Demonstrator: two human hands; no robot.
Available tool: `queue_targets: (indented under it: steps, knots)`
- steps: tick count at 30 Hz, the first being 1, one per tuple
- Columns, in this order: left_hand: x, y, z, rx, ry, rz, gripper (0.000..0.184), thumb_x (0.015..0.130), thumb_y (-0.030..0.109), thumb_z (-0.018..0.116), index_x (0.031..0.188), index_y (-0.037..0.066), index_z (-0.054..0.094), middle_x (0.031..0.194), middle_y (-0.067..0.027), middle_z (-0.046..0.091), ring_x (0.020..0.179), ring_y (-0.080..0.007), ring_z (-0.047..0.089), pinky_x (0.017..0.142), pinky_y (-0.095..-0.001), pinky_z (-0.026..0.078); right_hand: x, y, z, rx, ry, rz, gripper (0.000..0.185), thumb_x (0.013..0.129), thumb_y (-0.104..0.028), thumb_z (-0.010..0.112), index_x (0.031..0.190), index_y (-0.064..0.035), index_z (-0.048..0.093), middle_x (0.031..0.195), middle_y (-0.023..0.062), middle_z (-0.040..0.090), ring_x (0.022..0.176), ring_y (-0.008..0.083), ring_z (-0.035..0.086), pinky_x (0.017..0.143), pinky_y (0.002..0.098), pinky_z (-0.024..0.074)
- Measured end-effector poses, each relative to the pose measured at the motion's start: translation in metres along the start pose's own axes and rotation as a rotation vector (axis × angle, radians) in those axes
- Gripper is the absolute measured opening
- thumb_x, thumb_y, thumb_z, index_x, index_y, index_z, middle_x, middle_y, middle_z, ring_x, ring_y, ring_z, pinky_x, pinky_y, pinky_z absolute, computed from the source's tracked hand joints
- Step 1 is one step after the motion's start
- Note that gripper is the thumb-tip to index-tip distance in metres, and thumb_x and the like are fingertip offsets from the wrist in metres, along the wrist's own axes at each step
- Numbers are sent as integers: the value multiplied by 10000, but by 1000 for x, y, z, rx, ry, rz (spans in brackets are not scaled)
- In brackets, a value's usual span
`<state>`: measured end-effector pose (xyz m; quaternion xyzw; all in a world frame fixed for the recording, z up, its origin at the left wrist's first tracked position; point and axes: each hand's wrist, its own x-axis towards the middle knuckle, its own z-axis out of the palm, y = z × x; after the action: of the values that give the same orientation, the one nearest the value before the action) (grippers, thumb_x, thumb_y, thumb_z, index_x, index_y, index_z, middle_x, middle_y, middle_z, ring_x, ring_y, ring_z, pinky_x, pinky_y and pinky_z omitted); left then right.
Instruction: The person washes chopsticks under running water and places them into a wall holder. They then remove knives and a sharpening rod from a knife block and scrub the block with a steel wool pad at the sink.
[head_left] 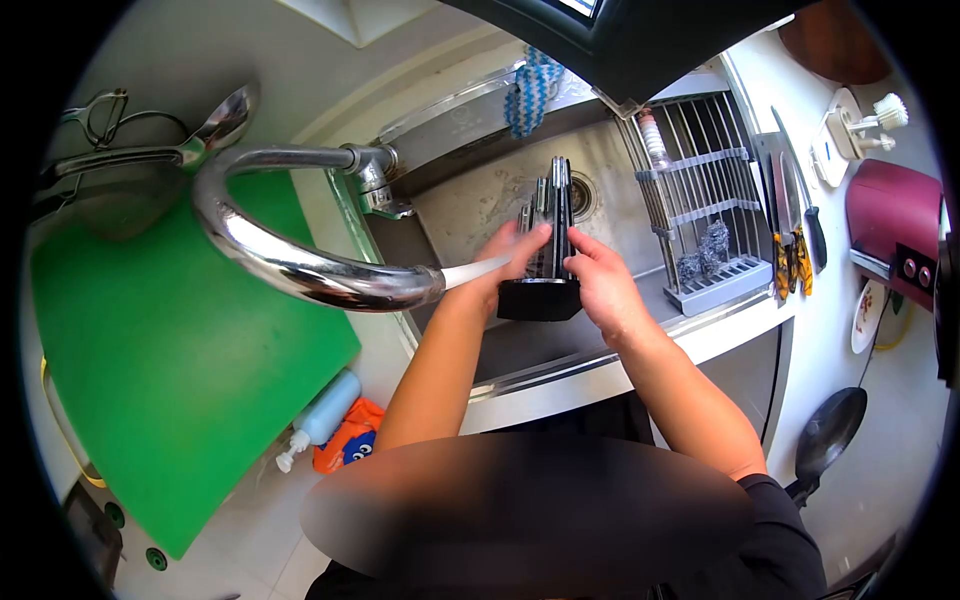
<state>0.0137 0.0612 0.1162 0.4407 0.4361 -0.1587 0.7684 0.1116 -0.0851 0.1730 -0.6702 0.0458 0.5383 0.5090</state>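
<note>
Both hands grip a black stepped rack (540,300) over the sink (470,200). It has a dark flat base and narrow upright pieces of differing heights, some shiny; its exact kind is unclear. My left hand (508,258) is closed around its left side, with some fingers hidden behind it. On the other side, my right hand (603,285) holds it with the thumb near the upright pieces. From the curved chrome faucet (330,285), a white stream of water (475,271) runs onto my left hand and the rack.
A metal drying rack (690,160) with steel scourers (712,245) spans the sink's right side. Knives (790,200) lie beyond it. A green board (170,350), a blue pump bottle (330,405) and an orange packet (350,435) are left. A blue-and-white cloth (533,92) hangs behind.
</note>
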Motion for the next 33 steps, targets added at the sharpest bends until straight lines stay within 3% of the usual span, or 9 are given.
queue_targets:
  steps: [2,7,9,20,22,24,30,31,33]
  knots:
    - [-6,4,0,-34,-24,-21,1165,854,554,819,1632,-70,216,1494,-227,548,1332,-279,574,1063,-403,491,5,13,0,-25,-4,-35,614,945,-110,527,1536,53,481,1431,200,623,1305,239,595,1099,311,435]
    - [-12,15,-9,26,-68,-127,1187,830,473,846,1655,-40,165,1524,-216,525,1351,-287,565,1078,-410,482,13,33,5,-239,14,-174,631,898,-124,527,1503,59,518,1670,317,301,1603,351,239,1289,364,186]
    - [12,-11,-28,202,-88,-99,1279,808,513,846,1677,-10,68,1541,-221,503,1333,-323,565,1087,-401,464,17,36,9,-219,1,-158,636,896,-127,522,1504,58,518,1668,312,314,1599,347,253,1286,364,191]
    - [-26,6,-42,287,38,-176,1140,863,500,807,1670,15,165,1419,-169,606,1223,-239,603,1030,-375,478,19,28,37,-123,-77,-4,654,889,-87,501,1527,57,498,1699,217,329,1585,298,293,1267,334,213]
    - [-21,-4,-45,255,9,-160,1144,876,498,807,1671,3,149,1426,-169,601,1209,-238,610,1022,-361,489,21,32,37,-261,-106,-133,681,932,-199,539,1532,108,441,1659,333,316,1596,359,258,1276,367,211]
    - [-7,-26,-47,-43,204,-204,947,923,465,797,1588,-1,310,1358,-127,635,1162,-218,631,1005,-326,510,17,24,39,-298,-125,-156,737,960,-251,546,1564,123,348,1651,339,323,1591,365,266,1273,366,219]
    - [-14,-37,-55,-240,227,-86,598,1030,374,700,1459,16,490,1280,-88,684,1134,-193,671,932,-335,573,31,-1,47,-285,-251,-5,939,1040,-406,576,1664,51,44,1702,279,256,1588,312,260,1258,351,243]
    - [-14,-44,-60,-238,226,-86,598,1030,374,700,1459,16,490,1280,-88,684,1134,-193,671,932,-335,573,40,0,51,-266,-296,46,965,1045,-428,572,1666,46,4,1710,272,236,1587,306,255,1254,345,248]
    - [-13,-58,-71,-281,107,-89,1115,918,624,743,1653,6,176,1467,-167,586,1227,-252,647,942,-354,555,63,14,63,-126,-273,27,986,1046,-458,571,1661,55,-5,1712,269,229,1586,304,249,1251,339,250]
